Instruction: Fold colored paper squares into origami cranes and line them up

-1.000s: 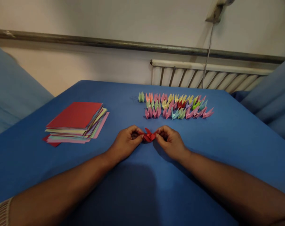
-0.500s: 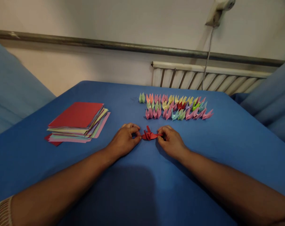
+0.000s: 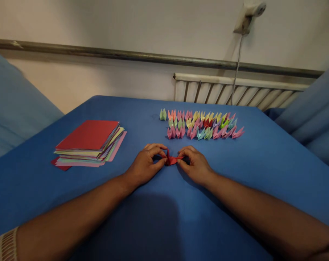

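A small red origami crane [image 3: 172,160] is held low over the blue table, between both hands. My left hand [image 3: 148,162] pinches its left side, thumb and fingertips closed on the folded paper. On the opposite side, my right hand [image 3: 194,163] grips the pointed right end between thumb and forefinger. Fingertips cover parts of the crane, so its full outline is hidden. Beyond the hands, several finished paper cranes [image 3: 191,132] in pink, yellow, green, blue and red stand in rows.
A stack of coloured square paper [image 3: 88,136], red on top, lies to the left on the blue table [image 3: 142,224]. A radiator [image 3: 235,88], a pipe [image 3: 126,55] and a wall socket with a cord [image 3: 247,18] are behind. Blue curtains [image 3: 14,105] hang at both sides.
My left hand has shifted from the crane's left tip onto its body. My right hand has moved slightly left, and the crane has turned. The view has tilted a little.
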